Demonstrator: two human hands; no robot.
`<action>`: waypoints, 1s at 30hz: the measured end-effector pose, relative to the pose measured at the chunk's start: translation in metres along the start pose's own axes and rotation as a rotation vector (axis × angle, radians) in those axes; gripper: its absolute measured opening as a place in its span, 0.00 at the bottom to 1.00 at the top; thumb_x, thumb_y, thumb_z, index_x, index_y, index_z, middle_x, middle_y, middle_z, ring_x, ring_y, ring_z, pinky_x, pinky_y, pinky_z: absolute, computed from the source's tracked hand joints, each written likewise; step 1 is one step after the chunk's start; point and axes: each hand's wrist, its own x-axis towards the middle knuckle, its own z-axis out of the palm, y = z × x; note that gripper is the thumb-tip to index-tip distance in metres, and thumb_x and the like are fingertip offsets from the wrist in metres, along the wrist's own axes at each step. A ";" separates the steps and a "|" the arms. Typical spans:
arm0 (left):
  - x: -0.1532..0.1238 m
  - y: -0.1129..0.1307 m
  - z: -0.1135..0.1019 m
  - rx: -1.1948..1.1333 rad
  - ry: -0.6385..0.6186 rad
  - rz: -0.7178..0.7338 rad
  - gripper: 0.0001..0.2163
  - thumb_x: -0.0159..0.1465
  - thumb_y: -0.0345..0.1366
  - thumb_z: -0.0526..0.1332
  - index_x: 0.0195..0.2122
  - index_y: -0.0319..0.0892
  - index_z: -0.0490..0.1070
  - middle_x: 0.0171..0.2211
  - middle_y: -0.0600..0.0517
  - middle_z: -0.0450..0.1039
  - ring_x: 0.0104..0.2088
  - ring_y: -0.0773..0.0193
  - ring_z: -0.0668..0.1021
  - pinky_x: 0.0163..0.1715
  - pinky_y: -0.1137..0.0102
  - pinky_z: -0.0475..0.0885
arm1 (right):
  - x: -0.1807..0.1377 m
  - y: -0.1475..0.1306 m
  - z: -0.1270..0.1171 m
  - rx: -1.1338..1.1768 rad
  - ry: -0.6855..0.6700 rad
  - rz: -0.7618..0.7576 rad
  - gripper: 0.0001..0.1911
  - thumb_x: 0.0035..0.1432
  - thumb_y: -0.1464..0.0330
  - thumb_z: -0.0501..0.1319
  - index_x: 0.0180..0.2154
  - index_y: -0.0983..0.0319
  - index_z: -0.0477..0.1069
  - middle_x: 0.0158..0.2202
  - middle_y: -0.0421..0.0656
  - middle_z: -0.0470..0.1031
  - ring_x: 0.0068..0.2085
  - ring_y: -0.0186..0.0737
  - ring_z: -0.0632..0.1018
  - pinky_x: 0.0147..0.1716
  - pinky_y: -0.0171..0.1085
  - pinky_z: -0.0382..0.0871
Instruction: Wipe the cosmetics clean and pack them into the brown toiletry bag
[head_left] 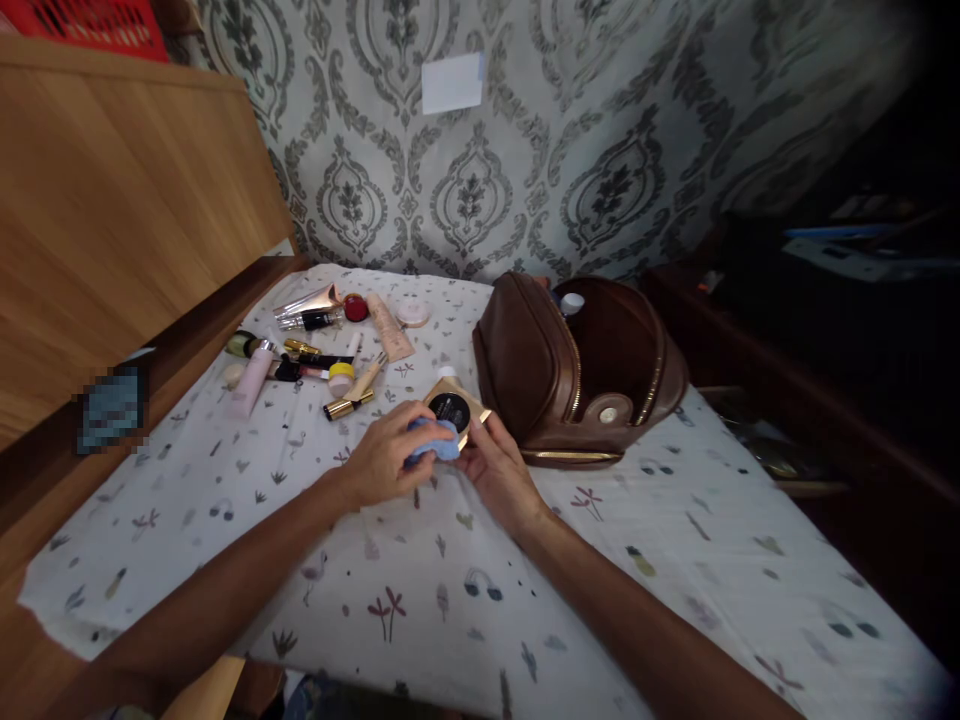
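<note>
My left hand (390,455) is closed on a small blue cloth (435,443), which presses against a gold compact with a black round centre (452,409). My right hand (499,470) grips that compact from its right side and below. Both hands hover over a white printed sheet (465,570), just left of an open brown leather bag (577,375).
Several cosmetics lie scattered at the back left of the sheet: a pink tube (251,380), a beige tube (390,327), a red jar (355,308), gold-capped sticks (349,404). A wooden headboard (112,200) stands left. Patterned wallpaper (525,150) is behind. Dark furniture (825,380) is right.
</note>
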 end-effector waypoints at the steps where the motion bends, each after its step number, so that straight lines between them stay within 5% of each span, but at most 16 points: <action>1: 0.000 -0.002 -0.001 0.003 0.037 -0.049 0.13 0.63 0.28 0.55 0.46 0.42 0.74 0.42 0.46 0.70 0.43 0.59 0.75 0.44 0.65 0.73 | 0.000 -0.001 0.000 0.011 -0.008 0.009 0.19 0.51 0.55 0.72 0.42 0.54 0.72 0.40 0.36 0.80 0.36 0.36 0.79 0.37 0.37 0.76; 5: 0.003 -0.012 -0.004 -0.089 0.150 -0.369 0.13 0.65 0.33 0.57 0.50 0.41 0.71 0.43 0.46 0.72 0.44 0.57 0.76 0.44 0.63 0.73 | 0.001 -0.003 0.000 0.018 -0.030 0.019 0.21 0.51 0.54 0.72 0.42 0.55 0.71 0.40 0.38 0.81 0.36 0.39 0.81 0.36 0.38 0.76; 8: 0.003 -0.018 -0.003 -0.386 0.113 -0.608 0.16 0.66 0.41 0.58 0.52 0.42 0.70 0.46 0.47 0.75 0.44 0.56 0.77 0.42 0.64 0.74 | 0.000 -0.004 0.001 -0.016 -0.056 0.007 0.21 0.53 0.53 0.70 0.45 0.55 0.71 0.39 0.39 0.81 0.37 0.40 0.82 0.35 0.38 0.75; 13: 0.003 -0.019 0.002 -0.672 0.107 -0.756 0.17 0.63 0.44 0.62 0.50 0.42 0.71 0.41 0.49 0.77 0.40 0.56 0.79 0.37 0.66 0.75 | -0.001 -0.002 0.000 -0.093 -0.066 0.059 0.22 0.55 0.51 0.68 0.46 0.54 0.70 0.40 0.40 0.81 0.38 0.41 0.82 0.35 0.38 0.74; 15: 0.004 -0.015 0.001 -0.569 0.149 -0.671 0.17 0.64 0.41 0.61 0.51 0.41 0.71 0.43 0.47 0.77 0.41 0.56 0.79 0.39 0.65 0.76 | -0.001 0.000 0.000 -0.108 -0.062 0.086 0.23 0.54 0.49 0.68 0.45 0.55 0.71 0.40 0.41 0.81 0.39 0.42 0.82 0.37 0.40 0.74; 21: 0.000 0.003 -0.002 0.043 0.146 -0.100 0.19 0.66 0.30 0.56 0.58 0.42 0.66 0.46 0.45 0.74 0.47 0.56 0.76 0.48 0.62 0.73 | -0.003 -0.005 0.008 0.025 -0.067 0.050 0.22 0.55 0.47 0.66 0.43 0.56 0.74 0.43 0.43 0.81 0.47 0.44 0.79 0.50 0.44 0.73; 25: -0.005 0.012 0.002 0.291 0.074 0.121 0.19 0.70 0.34 0.53 0.61 0.42 0.63 0.46 0.42 0.71 0.47 0.55 0.75 0.43 0.63 0.74 | -0.004 -0.016 0.012 0.052 -0.103 0.122 0.29 0.58 0.40 0.57 0.43 0.58 0.75 0.46 0.46 0.80 0.53 0.48 0.77 0.51 0.47 0.73; 30: -0.005 0.017 0.008 0.321 0.054 0.221 0.23 0.72 0.45 0.50 0.64 0.41 0.61 0.43 0.43 0.70 0.42 0.56 0.75 0.42 0.64 0.75 | -0.003 -0.017 0.007 0.032 -0.141 0.223 0.30 0.56 0.40 0.57 0.40 0.59 0.75 0.42 0.46 0.81 0.53 0.52 0.77 0.49 0.51 0.74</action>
